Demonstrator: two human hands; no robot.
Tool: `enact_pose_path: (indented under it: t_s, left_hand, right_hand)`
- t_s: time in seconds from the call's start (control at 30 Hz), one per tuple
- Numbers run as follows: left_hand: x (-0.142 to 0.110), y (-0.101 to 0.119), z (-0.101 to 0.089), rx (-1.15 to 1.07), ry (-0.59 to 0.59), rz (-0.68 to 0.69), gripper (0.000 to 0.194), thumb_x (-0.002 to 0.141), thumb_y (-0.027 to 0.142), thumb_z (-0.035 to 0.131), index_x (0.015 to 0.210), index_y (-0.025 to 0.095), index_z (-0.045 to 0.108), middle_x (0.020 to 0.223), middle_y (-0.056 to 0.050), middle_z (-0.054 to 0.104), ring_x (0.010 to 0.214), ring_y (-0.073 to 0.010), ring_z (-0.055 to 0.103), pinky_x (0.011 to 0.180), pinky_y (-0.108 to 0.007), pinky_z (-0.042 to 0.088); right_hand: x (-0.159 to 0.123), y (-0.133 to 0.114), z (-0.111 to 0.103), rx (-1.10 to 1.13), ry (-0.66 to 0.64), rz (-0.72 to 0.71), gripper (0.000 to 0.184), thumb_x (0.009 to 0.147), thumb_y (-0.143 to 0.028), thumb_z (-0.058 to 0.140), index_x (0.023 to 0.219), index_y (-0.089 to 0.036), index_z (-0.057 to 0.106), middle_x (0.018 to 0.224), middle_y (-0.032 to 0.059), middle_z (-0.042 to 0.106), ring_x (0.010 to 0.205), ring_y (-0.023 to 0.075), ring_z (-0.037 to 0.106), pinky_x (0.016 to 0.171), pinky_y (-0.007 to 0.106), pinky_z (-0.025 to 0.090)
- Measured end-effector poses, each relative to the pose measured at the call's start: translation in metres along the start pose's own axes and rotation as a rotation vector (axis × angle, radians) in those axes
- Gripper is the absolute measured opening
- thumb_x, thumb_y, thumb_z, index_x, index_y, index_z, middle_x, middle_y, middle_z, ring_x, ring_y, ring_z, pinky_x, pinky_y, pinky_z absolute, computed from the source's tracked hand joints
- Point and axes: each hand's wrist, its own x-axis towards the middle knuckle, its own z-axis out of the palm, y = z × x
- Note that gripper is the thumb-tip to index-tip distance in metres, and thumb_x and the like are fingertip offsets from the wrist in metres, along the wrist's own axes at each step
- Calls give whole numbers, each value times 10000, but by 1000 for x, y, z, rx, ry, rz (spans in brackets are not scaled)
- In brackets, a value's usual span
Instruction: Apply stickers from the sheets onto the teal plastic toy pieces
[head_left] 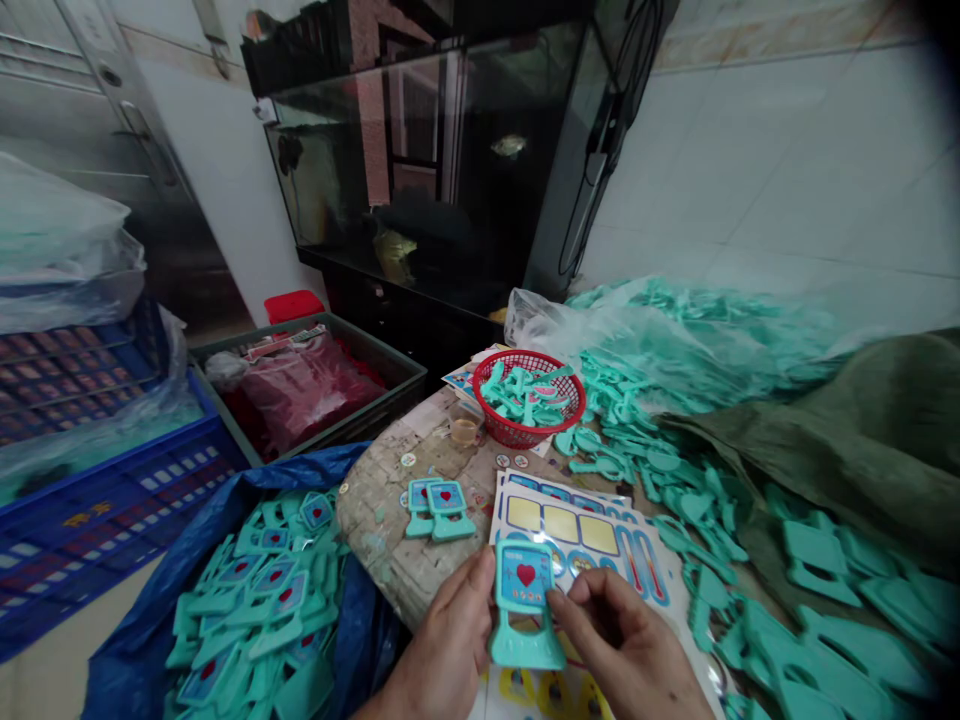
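the left hand (454, 630) pinches a green toy (525, 575) by its left edge, holding it up with the red-heart sticker facing the person, over the near part of the table (375, 500). the right hand (626, 640) has its thumb at the toy's right edge, fingers curled in; i cannot tell whether they pinch anything. under and behind the toy lie sticker sheets (525, 515). to the left, beside the table, a blue bag (142, 640) is full of similar toys with heart stickers; to the right are loose green pieces (810, 650). past the hands, two heart toys (439, 505) lie overlapping on the table. farther back, a small cup (463, 432) stands just beside a red basket (517, 435) of green pieces. beyond the table are a grey bin (382, 395) and a fish tank (465, 200).
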Motion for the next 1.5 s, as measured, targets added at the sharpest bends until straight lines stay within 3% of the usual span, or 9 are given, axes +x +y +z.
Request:
enact_pose_path:
  t_s: [0.23, 0.4, 0.53, 0.8, 0.9, 1.1, 1.27, 1.37, 1.5]
  left_hand:
    - [-2, 0, -7, 83, 17, -28, 375, 885, 410, 470, 1134, 168, 613, 1047, -92, 695, 1052, -251, 597, 915, -370, 433]
    - [-3, -2, -14, 209, 100, -48, 411, 846, 416, 538, 1194, 202, 579, 1102, -87, 676, 1081, -253, 571, 911, -361, 436]
    - [-4, 1, -7, 299, 52, -33, 385, 833, 370, 578, 1180, 205, 588, 1122, -79, 667, 1048, -243, 585, 903, -348, 435]
    - [-3, 4, -3, 533, 130, -31, 331, 836, 409, 545, 1079, 208, 645, 1002, -36, 704, 935, -213, 615, 827, -298, 453]
    - [-3, 3, -6, 605, 153, -23, 328, 832, 406, 547, 1050, 187, 656, 943, -40, 710, 873, -213, 620, 761, -293, 467]
    - [-2, 0, -8, 286, 67, -51, 287, 851, 315, 540, 1073, 161, 637, 940, -74, 707, 852, -213, 642, 734, -297, 474]
    - [-5, 2, -4, 113, 8, -78, 269, 860, 255, 530, 1070, 129, 640, 901, -102, 711, 817, -216, 659, 737, -315, 482]
    - [-7, 7, 0, 190, 23, -62, 283, 866, 277, 520, 1084, 137, 633, 898, -97, 708, 797, -212, 655, 723, -318, 485]
    - [-9, 15, 4, 410, 119, -40, 270, 846, 296, 544, 1045, 145, 648, 827, -58, 707, 713, -185, 641, 678, -287, 484]
  right_hand:
    - [-2, -4, 3, 10, -11, 8, 359, 647, -530, 686, 653, -219, 509, 557, -54, 474, 521, 110, 431, 470, 206, 347]
    - [-5, -14, 5, -13, -26, -15, 353, 629, -508, 707, 619, -215, 511, 543, -55, 480, 509, 107, 442, 467, 205, 360]
    - [-8, -15, 6, -59, 46, -67, 338, 651, -501, 693, 628, -215, 514, 544, -50, 481, 500, 108, 441, 455, 207, 350]
    - [-6, -2, -2, -500, 20, -209, 236, 740, -459, 611, 659, -246, 550, 620, 3, 598, 537, 158, 540, 509, 251, 400]
    - [-6, 1, -2, -512, 33, -257, 243, 747, -471, 593, 662, -247, 555, 658, 20, 609, 553, 166, 556, 510, 257, 408]
    - [-9, 6, 6, -197, 22, -126, 347, 707, -548, 623, 640, -224, 517, 518, -38, 495, 484, 120, 451, 457, 221, 347]
    - [-16, -3, 14, -47, 18, -43, 387, 682, -568, 640, 620, -213, 500, 534, -50, 469, 503, 107, 423, 478, 218, 338]
    - [-17, -10, 8, -175, 15, -118, 329, 725, -528, 619, 639, -221, 536, 569, -37, 499, 534, 123, 458, 499, 225, 360]
    - [-13, -12, -9, -552, 83, -357, 207, 790, -435, 571, 699, -252, 605, 702, 11, 590, 641, 171, 549, 595, 270, 409]
